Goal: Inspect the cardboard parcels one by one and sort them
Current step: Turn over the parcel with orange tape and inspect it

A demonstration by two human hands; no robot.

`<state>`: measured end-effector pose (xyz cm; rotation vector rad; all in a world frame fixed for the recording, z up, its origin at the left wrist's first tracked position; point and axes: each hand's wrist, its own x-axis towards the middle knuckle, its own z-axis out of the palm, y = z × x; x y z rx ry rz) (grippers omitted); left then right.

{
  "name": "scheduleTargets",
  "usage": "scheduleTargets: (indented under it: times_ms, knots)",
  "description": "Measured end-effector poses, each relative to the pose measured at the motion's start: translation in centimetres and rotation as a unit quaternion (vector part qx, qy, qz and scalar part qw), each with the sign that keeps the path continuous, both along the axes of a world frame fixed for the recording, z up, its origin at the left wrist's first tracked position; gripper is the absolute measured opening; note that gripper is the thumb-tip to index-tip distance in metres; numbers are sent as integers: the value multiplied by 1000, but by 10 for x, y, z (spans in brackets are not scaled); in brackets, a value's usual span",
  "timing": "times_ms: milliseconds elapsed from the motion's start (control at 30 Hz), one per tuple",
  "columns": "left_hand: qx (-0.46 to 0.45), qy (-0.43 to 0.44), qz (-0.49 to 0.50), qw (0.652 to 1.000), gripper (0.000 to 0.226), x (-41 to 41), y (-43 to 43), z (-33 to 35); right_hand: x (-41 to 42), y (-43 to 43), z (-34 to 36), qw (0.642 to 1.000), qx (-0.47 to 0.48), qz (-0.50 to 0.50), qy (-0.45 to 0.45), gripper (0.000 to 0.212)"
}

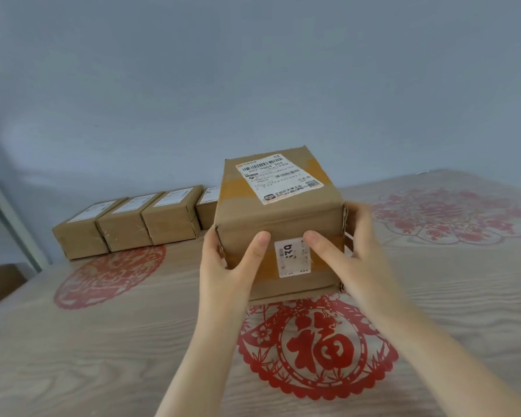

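Soft even daylight, wide-angle edge warp

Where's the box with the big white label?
In the head view's centre, the labelled parcel is gripped between left hand and right hand, right of the parcel row.

At my 12 o'clock, a parcel (278, 224) over the table (103, 341), left hand (223, 266) at its 9 o'clock side, right hand (355, 251) at its 3; row of 4 parcels (172, 215) behind at 10 o'clock, along the wall (253, 70).
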<state>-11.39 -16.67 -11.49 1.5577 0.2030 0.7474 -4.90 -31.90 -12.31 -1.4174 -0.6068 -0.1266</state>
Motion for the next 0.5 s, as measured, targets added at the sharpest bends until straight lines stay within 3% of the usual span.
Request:
scheduleTargets:
  times_ms: [233, 433, 500]
  knots:
    - [1, -5, 17, 1000, 60, -2, 5, 2, 0, 3, -3, 1000, -10, -2, 3, 45]
    - [3, -4, 19, 1000, 63, -3, -3, 1, 0, 2, -1, 1000, -9, -15, -2, 48]
    - [-11, 9, 20, 1000, 77, -1, -2, 1, -1, 3, 0, 1000, -25, -3, -17, 48]
